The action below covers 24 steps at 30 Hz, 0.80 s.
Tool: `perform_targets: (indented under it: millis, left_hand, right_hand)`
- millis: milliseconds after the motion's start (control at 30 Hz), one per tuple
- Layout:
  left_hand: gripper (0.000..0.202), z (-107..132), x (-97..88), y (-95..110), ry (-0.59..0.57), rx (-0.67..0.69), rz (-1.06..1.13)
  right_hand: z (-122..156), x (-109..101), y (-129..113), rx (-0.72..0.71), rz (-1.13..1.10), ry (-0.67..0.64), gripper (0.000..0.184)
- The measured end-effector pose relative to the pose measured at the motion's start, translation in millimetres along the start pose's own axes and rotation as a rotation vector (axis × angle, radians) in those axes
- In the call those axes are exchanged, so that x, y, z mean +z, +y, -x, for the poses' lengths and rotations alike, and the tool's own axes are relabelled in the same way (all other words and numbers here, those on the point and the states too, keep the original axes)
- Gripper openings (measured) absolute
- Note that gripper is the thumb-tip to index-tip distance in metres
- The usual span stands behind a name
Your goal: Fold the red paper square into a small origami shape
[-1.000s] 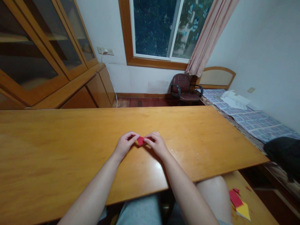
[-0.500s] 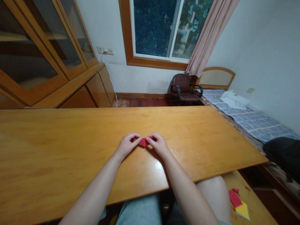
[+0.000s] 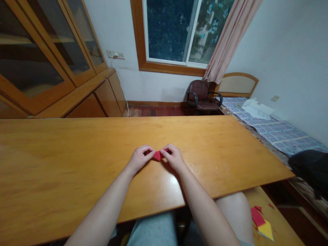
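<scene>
Between my hands, just over the wooden table, is a small piece of folded red paper. My left hand pinches its left side between thumb and fingers. On the other side, my right hand grips the right end in the same kind of pinch. Part of the paper is covered by my fingertips, so its full shape is hidden. Both forearms reach in from the table's near edge.
On a wooden bench at the lower right lie red paper pieces and a yellow paper piece. Tiny white specks dot the table right of my hands. Beyond stand a brown chair, a bed and a glass-door cabinet.
Almost nothing differs. Both hands keep their pinch on the red paper, and the whole view has shifted very slightly.
</scene>
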<state>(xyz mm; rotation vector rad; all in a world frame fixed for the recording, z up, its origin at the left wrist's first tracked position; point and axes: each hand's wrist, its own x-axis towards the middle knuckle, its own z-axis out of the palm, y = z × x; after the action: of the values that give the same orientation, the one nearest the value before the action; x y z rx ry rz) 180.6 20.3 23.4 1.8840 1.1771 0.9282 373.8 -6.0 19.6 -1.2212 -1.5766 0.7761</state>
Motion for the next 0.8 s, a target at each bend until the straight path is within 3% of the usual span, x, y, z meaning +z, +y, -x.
perform_targets:
  millis: [233,433,533,633,800]
  left_hand:
    - [0.02,-1,-3.0,-6,0.077,-0.059,0.09]
    - [0.023,-2,-6.5,-14,0.226,-0.141,0.222]
    - [0.024,-2,-7.1,-12,0.29,-0.119,0.234]
    - [0.023,-2,-5.7,-5,0.25,-0.018,0.165]
    - [0.019,-1,-1.1,3,0.065,0.123,0.029]
  right_hand:
    - [-1,0,6,0.015,-0.002,0.109,0.015]
    - [-2,-1,10,0.079,-0.058,0.26,0.016]
    - [-2,-1,9,0.068,-0.054,0.229,0.016]
    - [-1,0,4,0.012,-0.011,0.138,0.014]
    - [1,1,-3,-0.064,0.022,0.022,0.012]
